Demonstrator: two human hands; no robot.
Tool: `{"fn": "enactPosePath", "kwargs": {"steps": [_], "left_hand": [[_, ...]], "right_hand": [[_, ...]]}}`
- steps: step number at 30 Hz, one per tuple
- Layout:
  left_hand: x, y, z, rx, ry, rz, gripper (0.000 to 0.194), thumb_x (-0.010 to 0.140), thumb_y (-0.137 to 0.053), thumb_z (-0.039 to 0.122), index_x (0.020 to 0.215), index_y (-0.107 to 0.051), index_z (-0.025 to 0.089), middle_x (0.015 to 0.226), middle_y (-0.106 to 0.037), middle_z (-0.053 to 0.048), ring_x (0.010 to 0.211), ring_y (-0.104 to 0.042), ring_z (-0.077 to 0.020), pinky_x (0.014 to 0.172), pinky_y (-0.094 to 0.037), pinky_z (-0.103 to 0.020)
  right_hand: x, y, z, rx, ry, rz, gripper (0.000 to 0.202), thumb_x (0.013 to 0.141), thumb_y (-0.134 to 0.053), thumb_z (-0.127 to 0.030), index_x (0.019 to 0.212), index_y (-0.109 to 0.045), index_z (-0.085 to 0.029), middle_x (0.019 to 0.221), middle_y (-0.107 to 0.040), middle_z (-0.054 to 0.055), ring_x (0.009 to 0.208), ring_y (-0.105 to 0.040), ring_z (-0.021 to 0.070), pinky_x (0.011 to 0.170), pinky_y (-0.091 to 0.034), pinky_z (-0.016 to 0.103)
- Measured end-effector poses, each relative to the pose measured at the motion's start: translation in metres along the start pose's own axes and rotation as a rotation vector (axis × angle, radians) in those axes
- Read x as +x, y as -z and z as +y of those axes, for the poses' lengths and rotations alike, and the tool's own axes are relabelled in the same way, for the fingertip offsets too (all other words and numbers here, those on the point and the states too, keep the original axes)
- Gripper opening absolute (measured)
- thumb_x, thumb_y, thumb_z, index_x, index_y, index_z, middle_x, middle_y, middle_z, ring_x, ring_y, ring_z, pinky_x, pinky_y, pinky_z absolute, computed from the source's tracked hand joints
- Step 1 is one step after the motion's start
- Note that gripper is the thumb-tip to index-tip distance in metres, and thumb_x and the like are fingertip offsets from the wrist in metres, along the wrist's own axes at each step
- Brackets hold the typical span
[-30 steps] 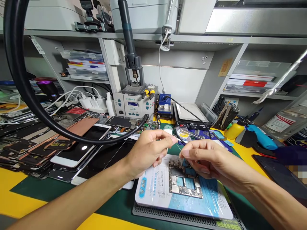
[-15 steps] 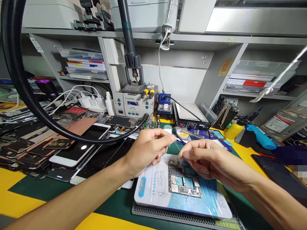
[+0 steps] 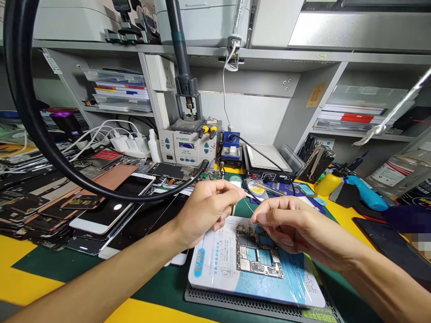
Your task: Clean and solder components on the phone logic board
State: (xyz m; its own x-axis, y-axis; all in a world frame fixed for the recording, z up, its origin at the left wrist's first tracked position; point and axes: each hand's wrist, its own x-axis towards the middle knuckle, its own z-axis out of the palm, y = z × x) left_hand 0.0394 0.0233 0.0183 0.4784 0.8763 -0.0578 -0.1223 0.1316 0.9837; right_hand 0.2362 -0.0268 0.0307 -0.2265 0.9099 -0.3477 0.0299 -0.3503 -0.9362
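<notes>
A thin silvery wire spans the small gap between my hands. My left hand is closed, thumb and forefinger pinching one end of it. To the right, my right hand pinches the other end between its fingertips; the exact grip is partly hidden. Below them a phone logic board with rectangular openings lies on a white and blue box. The fingers of my right hand cover the board's upper right corner. Neither hand appears to touch the board.
The box rests on a grey perforated mat. Phones and screens are stacked at left, with a black hose arching over them. Behind stand a soldering station and a black heating plate. Tools and bottles fill the right side.
The hands hold almost the same position. The wire between them looks slightly more bowed than before.
</notes>
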Motion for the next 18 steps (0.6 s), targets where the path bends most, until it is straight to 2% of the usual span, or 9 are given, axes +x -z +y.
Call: {"fn": "enactPosePath", "kwargs": {"steps": [5, 9, 14, 18], "left_hand": [[0.0012, 0.0005, 0.0006, 0.005, -0.001, 0.002, 0.025, 0.081, -0.077, 0.036, 0.076, -0.061, 0.018, 0.046, -0.042, 0.009, 0.036, -0.028, -0.0025, 0.033, -0.025, -0.013], [0.0006, 0.0003, 0.0007, 0.031, 0.0, -0.018, 0.025, 0.081, -0.076, 0.038, 0.075, -0.063, 0.018, 0.046, -0.043, 0.008, 0.036, -0.03, -0.0031, 0.033, -0.025, -0.013], [-0.0018, -0.0006, -0.001, 0.099, 0.022, -0.084, 0.028, 0.083, -0.075, 0.041, 0.074, -0.067, 0.016, 0.045, -0.045, 0.007, 0.035, -0.034, -0.0045, 0.033, -0.027, -0.014], [-0.0035, -0.0008, -0.0018, 0.128, 0.023, -0.102, 0.029, 0.083, -0.076, 0.043, 0.076, -0.067, 0.016, 0.045, -0.045, 0.007, 0.035, -0.035, -0.0045, 0.033, -0.026, -0.014]], "right_hand": [[0.0014, 0.0023, 0.0011, 0.001, -0.002, 0.019, 0.02, 0.068, -0.08, -0.033, 0.077, -0.076, -0.016, 0.052, -0.048, -0.006, 0.043, -0.028, 0.0048, 0.037, -0.014, 0.019], [0.0018, 0.0023, 0.0007, 0.013, 0.022, -0.001, 0.026, 0.07, -0.08, -0.039, 0.082, -0.077, -0.015, 0.048, -0.048, -0.006, 0.04, -0.025, 0.0046, 0.035, -0.012, 0.019], [0.0012, -0.0005, -0.0005, -0.028, 0.024, 0.026, 0.039, 0.07, -0.088, -0.049, 0.069, -0.064, -0.017, 0.049, -0.046, -0.007, 0.042, -0.025, 0.0038, 0.037, -0.013, 0.018], [0.0013, -0.0005, 0.0006, -0.054, 0.028, 0.042, 0.041, 0.068, -0.09, -0.051, 0.072, -0.066, -0.017, 0.05, -0.044, -0.008, 0.044, -0.024, 0.0044, 0.039, -0.014, 0.018]]}}
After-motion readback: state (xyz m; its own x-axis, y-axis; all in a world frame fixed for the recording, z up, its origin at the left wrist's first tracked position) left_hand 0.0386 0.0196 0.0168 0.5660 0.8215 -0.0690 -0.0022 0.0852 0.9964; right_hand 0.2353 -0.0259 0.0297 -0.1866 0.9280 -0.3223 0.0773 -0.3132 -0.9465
